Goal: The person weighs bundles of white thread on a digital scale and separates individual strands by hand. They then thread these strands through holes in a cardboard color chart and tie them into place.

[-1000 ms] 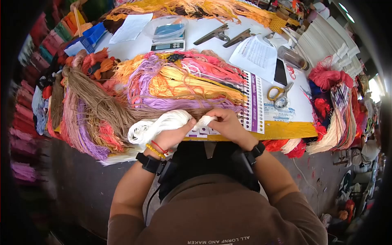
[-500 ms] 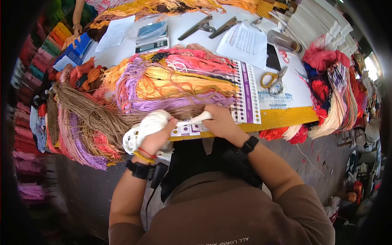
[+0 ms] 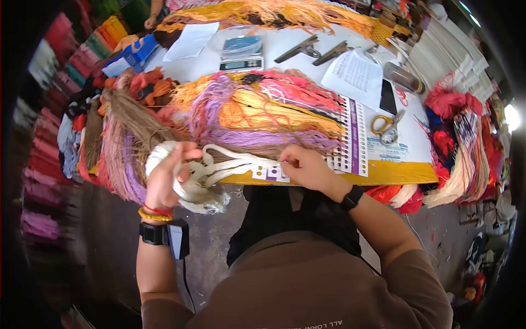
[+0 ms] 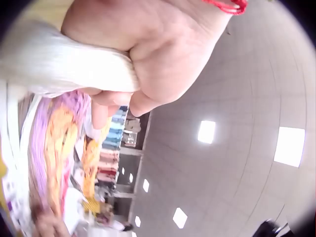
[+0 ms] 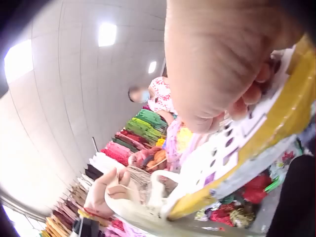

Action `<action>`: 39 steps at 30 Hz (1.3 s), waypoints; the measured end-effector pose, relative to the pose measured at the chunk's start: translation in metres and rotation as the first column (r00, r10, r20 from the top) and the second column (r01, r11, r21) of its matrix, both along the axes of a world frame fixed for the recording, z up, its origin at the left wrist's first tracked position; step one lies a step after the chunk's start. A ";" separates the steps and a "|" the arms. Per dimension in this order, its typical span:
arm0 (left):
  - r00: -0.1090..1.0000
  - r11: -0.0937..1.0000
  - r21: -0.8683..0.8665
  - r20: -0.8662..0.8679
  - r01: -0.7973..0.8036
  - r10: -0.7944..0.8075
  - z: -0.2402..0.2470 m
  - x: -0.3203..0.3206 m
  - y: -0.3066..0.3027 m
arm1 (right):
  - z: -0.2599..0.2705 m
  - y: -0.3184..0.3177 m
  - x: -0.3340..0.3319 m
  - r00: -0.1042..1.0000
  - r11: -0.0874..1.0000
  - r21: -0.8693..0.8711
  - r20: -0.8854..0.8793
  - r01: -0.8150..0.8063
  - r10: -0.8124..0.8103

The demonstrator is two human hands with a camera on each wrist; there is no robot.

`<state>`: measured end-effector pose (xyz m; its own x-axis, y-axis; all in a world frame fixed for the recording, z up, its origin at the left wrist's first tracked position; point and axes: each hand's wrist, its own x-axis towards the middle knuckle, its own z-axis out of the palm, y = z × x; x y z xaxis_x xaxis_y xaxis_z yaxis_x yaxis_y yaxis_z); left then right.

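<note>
White yarn [image 3: 203,194] hangs in a looped skein from my left hand [image 3: 167,178] at the table's front edge, its cut-looking ends below the edge. In the left wrist view a thick white bundle [image 4: 74,66] crosses the palm of my left hand [image 4: 160,54], held between thumb and fingers. Several white strands stretch right to my right hand [image 3: 312,169], whose thumb and fingertips pinch their end above a punched card [image 3: 271,174]. In the right wrist view my right hand [image 5: 222,64] hides its own pinch.
Coloured yarn bundles [image 3: 263,112] lie behind the hands, with a purple-striped punched card [image 3: 357,134] at their right. Scissors [image 3: 386,127], a phone [image 3: 388,97], papers [image 3: 353,77], metal clips [image 3: 298,49] and a scale [image 3: 241,63] are farther back. Another person's arm [image 3: 155,12] shows at the top.
My left hand has moved left and turned upward with the skein, away from my right hand. The white yarn between them is spread into longer, separate strands.
</note>
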<state>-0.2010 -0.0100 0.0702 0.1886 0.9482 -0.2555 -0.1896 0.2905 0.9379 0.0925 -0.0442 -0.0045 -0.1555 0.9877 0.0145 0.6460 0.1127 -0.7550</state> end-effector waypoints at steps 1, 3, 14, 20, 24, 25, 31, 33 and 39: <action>0.992 0.998 -0.013 0.110 0.068 -0.066 -0.002 0.000 -0.006 | 0.009 0.001 -0.014 0.989 0.995 0.049 -0.113 -0.089 0.094; 0.964 0.988 0.024 0.219 0.151 -0.152 -0.002 0.009 -0.017 | 0.022 0.003 -0.043 0.895 0.958 0.084 -0.343 -0.273 0.285; 0.996 0.996 -0.033 0.020 0.088 -0.087 0.000 0.020 -0.045 | 0.055 0.014 -0.076 0.746 0.887 -0.073 -0.574 -0.456 0.336; 0.827 0.886 0.133 0.321 0.444 -0.462 -0.020 0.031 -0.035 | 0.048 0.029 -0.077 0.781 0.973 0.201 -0.589 -0.109 0.209; 0.869 0.969 0.053 0.434 0.241 -0.239 -0.016 0.043 -0.035 | 0.045 0.012 -0.074 0.647 0.937 0.053 -0.709 -0.346 0.279; 0.841 0.943 0.087 0.433 0.320 -0.325 -0.020 0.045 -0.034 | 0.047 0.007 -0.079 0.647 0.927 0.052 -0.701 -0.371 0.298; 0.854 0.959 0.071 0.441 0.273 -0.275 -0.018 0.058 -0.037 | 0.047 0.007 -0.075 0.734 0.945 -0.031 -0.639 -0.324 0.231; 0.876 0.974 0.035 0.431 0.226 -0.218 -0.018 0.056 -0.036 | 0.051 0.007 -0.071 0.725 0.959 -0.010 -0.656 -0.284 0.208; 0.952 0.993 0.062 0.281 0.105 -0.118 -0.028 0.064 -0.040 | 0.043 0.007 -0.070 0.854 0.970 0.127 -0.460 -0.209 0.244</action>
<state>-0.1375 -0.0503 0.0425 0.3521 0.9265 -0.1326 -0.4188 0.2827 0.8629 0.0222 -0.0377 0.0381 -0.3322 0.9197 0.2093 0.1678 0.2760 -0.9464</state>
